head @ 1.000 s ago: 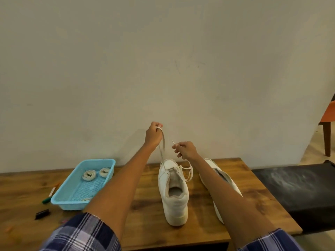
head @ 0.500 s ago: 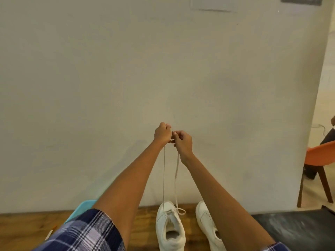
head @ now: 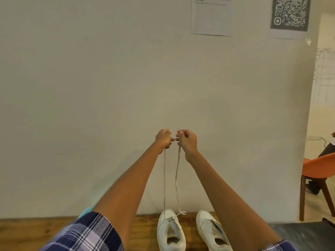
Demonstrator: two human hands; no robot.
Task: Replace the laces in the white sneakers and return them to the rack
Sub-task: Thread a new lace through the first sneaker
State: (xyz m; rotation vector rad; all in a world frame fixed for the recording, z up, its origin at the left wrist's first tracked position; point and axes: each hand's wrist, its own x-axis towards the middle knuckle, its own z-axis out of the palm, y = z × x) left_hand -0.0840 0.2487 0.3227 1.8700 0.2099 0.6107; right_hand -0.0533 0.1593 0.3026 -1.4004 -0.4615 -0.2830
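Two white sneakers stand side by side on the wooden table (head: 21,234), toes toward the wall. The left sneaker (head: 171,230) has a white lace (head: 176,176) running from its lowest eyelets straight up in two strands. My left hand (head: 163,139) pinches one lace end and my right hand (head: 186,139) pinches the other, both raised high above the shoe and nearly touching each other. The right sneaker (head: 212,230) has no lace that I can see, and my right forearm partly covers it.
A turquoise basket (head: 86,211) peeks out behind my left sleeve. A black surface (head: 308,234) adjoins the table on the right. An orange chair (head: 319,169) with a seated person stands at the far right. Papers hang on the wall.
Both hands rose from just above the shoe to high over it, pulling the lace ends up into two long taut strands. The head tilted up, hiding most of the table.
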